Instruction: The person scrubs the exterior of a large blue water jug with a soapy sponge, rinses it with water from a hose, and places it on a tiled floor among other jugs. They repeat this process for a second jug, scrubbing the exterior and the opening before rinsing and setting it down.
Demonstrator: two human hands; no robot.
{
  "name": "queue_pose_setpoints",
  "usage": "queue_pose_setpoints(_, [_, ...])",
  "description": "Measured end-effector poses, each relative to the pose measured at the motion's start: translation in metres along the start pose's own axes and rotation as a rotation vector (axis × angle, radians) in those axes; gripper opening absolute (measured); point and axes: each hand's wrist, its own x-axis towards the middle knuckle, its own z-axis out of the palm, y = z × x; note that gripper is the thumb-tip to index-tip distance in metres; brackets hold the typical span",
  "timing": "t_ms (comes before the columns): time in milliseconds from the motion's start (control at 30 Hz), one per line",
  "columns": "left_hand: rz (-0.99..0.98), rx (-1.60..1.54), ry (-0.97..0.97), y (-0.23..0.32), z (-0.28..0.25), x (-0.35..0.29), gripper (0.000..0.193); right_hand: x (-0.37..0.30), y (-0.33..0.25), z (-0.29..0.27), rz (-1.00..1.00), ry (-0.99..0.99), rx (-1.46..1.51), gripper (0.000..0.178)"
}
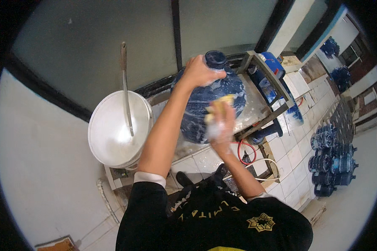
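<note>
One soapy blue water jug [193, 109] on the metal-framed stand [255, 100] could slip or spin: suds [215, 130] may defeat the left hand [203, 73] clasping its shoulder while the right hand [224, 124], gripping a yellow sponge [223, 101], pushes.

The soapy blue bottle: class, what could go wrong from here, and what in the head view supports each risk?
The large blue bottle is streaked with what looks like suds, so it could slip from the left hand gripping it around the neck. The right hand, blurred and holding a yellow sponge, might push it off balance. A red hose loops close by and could become a trip hazard.
</note>
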Motion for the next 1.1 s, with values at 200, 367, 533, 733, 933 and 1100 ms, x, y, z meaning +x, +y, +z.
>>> queue_pose_setpoints(200, [0.003,0.025,-0.035,0.008,0.0,-0.006,0.069,0.056,0.101,-0.004,0.159,0.062,0.365,0.035])
queue_pose_setpoints(367, [0.143,-0.196,-0.004,0.006,-0.015,-0.054,0.079,0.032,0.088,-0.011,0.167,0.141,0.444,0.034])
queue_pose_setpoints(533, [0.265,0.076,0.111,-0.027,-0.005,-0.085,0.086,0.011,0.027,-0.023,0.084,0.071,0.349,0.033])
queue_pose_setpoints(733, [0.037,-0.005,0.132,-0.003,-0.015,-0.069,0.078,0.015,-0.003,-0.015,-0.102,-0.085,0.185,0.04])
queue_pose_setpoints(933, [-0.2,-0.119,0.623,0.049,0.04,-0.056,0.07,0.004,0.005,-0.008,0.219,0.028,0.255,0.044])
queue_pose_setpoints(1100, [-0.177,-0.178,0.612,0.04,0.041,-0.028,0.057,0.039,0.053,-0.009,0.332,-0.03,0.386,0.033])
